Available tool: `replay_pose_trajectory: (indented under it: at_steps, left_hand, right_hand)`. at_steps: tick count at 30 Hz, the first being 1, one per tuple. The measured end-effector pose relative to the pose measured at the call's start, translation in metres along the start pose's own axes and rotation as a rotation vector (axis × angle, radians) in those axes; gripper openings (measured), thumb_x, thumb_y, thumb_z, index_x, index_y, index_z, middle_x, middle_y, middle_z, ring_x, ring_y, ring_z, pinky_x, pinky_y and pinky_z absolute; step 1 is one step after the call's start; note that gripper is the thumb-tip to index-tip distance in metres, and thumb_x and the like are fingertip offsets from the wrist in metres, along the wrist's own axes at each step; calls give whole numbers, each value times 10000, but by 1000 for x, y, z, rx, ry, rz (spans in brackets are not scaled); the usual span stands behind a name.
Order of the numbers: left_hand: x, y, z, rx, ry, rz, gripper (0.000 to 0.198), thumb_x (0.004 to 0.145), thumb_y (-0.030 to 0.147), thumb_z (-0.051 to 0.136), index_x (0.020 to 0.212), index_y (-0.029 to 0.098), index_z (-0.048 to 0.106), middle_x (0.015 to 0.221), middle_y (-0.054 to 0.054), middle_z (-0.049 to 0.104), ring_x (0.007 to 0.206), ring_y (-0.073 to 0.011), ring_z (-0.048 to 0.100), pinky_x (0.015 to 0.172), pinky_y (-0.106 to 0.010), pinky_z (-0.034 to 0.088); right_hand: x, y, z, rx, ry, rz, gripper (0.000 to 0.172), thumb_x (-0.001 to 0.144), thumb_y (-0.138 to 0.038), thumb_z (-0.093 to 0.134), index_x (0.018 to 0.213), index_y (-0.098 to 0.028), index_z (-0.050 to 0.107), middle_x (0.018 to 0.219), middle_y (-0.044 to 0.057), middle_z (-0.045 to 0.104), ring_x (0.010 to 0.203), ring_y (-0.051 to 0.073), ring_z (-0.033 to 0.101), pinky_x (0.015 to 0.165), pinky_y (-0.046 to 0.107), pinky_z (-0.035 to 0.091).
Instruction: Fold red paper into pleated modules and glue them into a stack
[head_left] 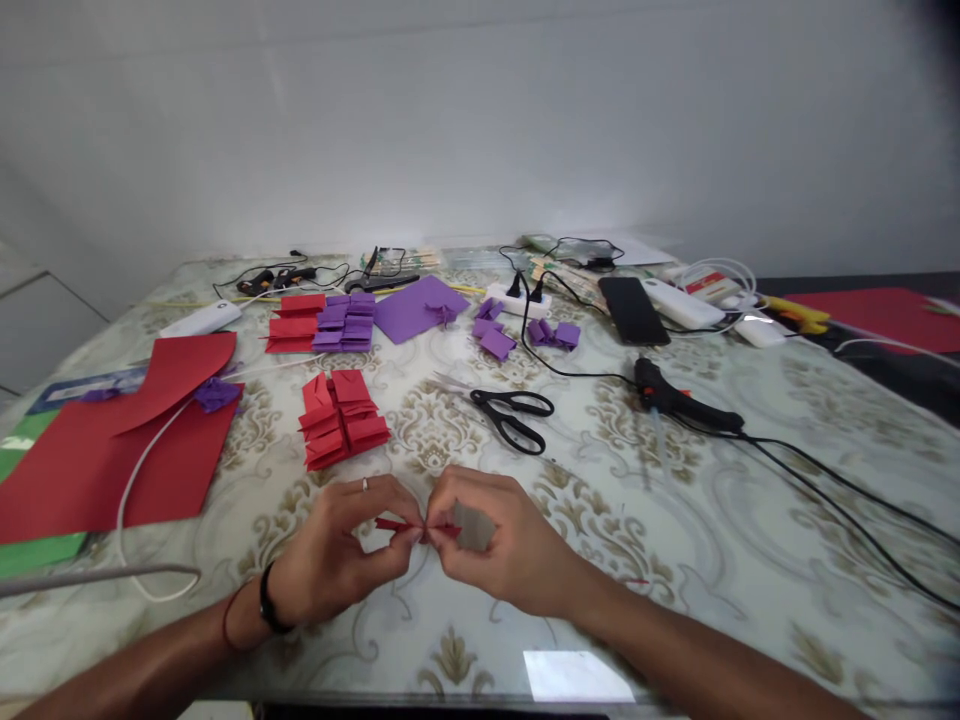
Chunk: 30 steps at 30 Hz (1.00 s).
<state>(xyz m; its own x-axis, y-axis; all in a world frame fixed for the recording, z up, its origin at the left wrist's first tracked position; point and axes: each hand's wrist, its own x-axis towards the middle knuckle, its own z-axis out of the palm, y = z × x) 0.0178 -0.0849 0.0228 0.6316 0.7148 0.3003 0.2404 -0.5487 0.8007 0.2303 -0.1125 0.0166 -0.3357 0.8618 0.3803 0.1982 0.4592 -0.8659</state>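
Note:
A small folded red paper piece (391, 525) is pinched between both hands near the table's front edge. My left hand (341, 545), with a ring and a black wristband, grips its left part between thumb and fingertips. Thumb and index finger of my right hand (502, 540) close on its right part, and the fingertips of both hands meet. Beyond the hands lie several folded red pieces (341, 420) in a group. Black-handled scissors (514, 410) rest on the patterned table (600, 470), blades toward the left.
Red sheets (180, 460) lie at left with a white cable across them. Folded purple pieces (345, 322), a purple sheet (412, 310), a power strip (517, 300) and a phone (634, 310) are farther back. A black glue gun (686, 400) with cables lies at right.

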Motion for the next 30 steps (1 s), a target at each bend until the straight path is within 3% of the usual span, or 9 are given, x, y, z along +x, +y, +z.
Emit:
replay_pose_trajectory:
  at_steps: [5, 11, 18, 24, 30]
  left_hand:
    - [2, -4, -3, -39, 50, -28, 72, 911, 140, 666, 880, 190, 707, 832, -10, 738, 767, -146, 677, 739, -248, 516]
    - [7, -2, -7, -87, -7, -66, 83, 924, 188, 654, 865, 167, 709, 834, -34, 740, 756, -153, 665, 708, -249, 509]
    - [6, 0, -4, -28, -49, -98, 99, 858, 84, 657, 859, 172, 701, 806, 0, 734, 730, -124, 663, 702, -213, 498]
    - [5, -4, -7, -28, 78, -110, 98, 948, 207, 641, 868, 181, 691, 817, -7, 727, 759, -140, 671, 729, -233, 513]
    - [3, -3, -1, 85, -123, -103, 121, 917, 177, 644, 798, 177, 664, 751, 1, 690, 690, -136, 630, 672, -240, 465]
  right_hand:
    - [1, 1, -4, -33, 32, 25, 159, 771, -64, 638, 754, -217, 600, 736, -27, 620, 685, 138, 578, 669, 258, 439]
    - [3, 4, -4, -30, 49, 28, 151, 770, -60, 622, 760, -209, 600, 737, -27, 610, 690, 136, 565, 678, 258, 426]
    - [3, 9, -1, -27, 28, 67, 114, 821, -103, 655, 798, -210, 625, 778, -6, 618, 757, 166, 566, 734, 293, 433]
    - [5, 11, -4, 18, 46, 82, 84, 877, -174, 669, 806, -210, 643, 783, -1, 618, 804, 182, 573, 778, 314, 436]
    - [1, 9, 2, -11, -20, 122, 93, 809, -115, 684, 811, -203, 654, 798, -3, 612, 759, 167, 572, 719, 291, 439]
